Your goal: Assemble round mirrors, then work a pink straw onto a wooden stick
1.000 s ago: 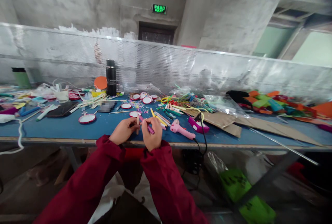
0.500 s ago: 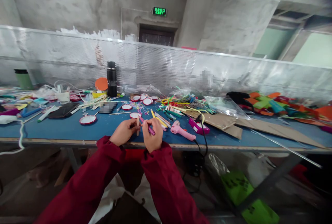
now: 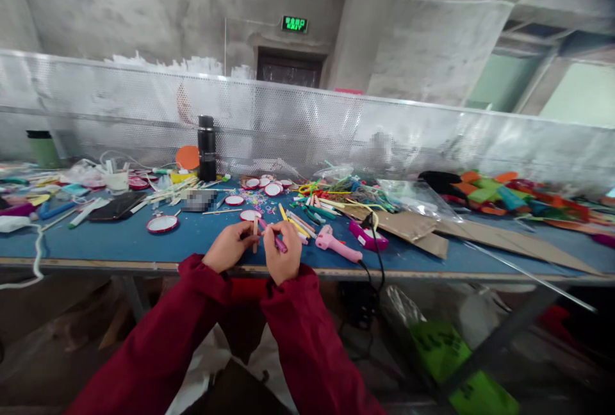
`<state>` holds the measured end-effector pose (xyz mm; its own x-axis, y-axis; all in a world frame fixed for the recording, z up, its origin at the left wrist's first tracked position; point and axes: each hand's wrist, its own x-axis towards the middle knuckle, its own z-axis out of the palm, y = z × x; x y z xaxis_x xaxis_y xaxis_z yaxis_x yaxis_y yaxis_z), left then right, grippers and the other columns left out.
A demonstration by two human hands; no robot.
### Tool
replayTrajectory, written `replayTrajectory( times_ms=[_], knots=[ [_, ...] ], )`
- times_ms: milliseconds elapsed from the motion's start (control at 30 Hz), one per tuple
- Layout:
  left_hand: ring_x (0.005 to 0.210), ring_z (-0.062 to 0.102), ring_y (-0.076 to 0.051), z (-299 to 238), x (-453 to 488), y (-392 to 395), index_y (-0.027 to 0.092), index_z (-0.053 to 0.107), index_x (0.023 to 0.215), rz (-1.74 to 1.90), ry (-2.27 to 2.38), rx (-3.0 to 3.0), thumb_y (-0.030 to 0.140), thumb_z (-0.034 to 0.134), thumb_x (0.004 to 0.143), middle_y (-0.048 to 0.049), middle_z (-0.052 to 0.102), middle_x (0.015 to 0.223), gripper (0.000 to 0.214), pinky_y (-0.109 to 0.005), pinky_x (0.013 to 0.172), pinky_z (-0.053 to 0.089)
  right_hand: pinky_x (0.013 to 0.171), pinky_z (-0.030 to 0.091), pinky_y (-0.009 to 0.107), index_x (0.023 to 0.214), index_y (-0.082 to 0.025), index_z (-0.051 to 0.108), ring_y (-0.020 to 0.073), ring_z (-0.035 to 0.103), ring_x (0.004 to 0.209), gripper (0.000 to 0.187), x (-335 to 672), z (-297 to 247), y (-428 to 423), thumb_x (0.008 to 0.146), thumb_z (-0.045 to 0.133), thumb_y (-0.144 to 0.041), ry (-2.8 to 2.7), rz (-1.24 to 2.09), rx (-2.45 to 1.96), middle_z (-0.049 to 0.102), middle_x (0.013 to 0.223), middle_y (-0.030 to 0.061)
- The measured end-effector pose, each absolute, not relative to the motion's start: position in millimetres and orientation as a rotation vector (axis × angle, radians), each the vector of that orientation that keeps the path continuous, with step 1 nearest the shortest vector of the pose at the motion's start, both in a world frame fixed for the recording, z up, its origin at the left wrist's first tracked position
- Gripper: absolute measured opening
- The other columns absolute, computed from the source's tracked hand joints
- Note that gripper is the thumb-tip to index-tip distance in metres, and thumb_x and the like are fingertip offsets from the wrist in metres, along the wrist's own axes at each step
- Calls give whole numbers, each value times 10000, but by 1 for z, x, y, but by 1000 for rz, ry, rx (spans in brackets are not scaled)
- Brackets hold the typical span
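Observation:
My left hand is closed on a flat wooden craft stick, which stands nearly upright between thumb and fingers. Close beside it, my right hand grips a purple marker pen, its tip end pointing toward the stick. Whether the tip touches the wood is too small to tell. Just beyond the hands lies a white round lid with a red rim. Yellow and pale marker pens lie right of my right hand, next to a pink glue gun.
A purple box with a black cable and cardboard strips lie to the right. Behind stand a black bottle and a heap of coloured cords. At left are a dark phone and a red-rimmed lid.
Both hands stay almost in place, still holding the craft stick and the marker pen. The view has shifted very slightly.

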<state>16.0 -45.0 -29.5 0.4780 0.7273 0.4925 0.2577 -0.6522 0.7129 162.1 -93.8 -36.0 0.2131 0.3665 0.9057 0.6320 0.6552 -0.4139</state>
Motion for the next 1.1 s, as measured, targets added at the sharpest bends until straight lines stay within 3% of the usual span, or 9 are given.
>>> replayTrajectory(
  times_ms=[1100],
  knots=[
    [672, 551, -144, -32, 15, -44, 179, 572, 762, 1101, 801, 2162, 304, 556, 872, 8, 639, 705, 167, -248, 675, 424, 783, 442, 334, 773, -219, 572, 170, 583, 749, 137, 161, -33, -97, 906, 541, -216, -1425, -203, -883, 649, 742, 7]
  ],
)
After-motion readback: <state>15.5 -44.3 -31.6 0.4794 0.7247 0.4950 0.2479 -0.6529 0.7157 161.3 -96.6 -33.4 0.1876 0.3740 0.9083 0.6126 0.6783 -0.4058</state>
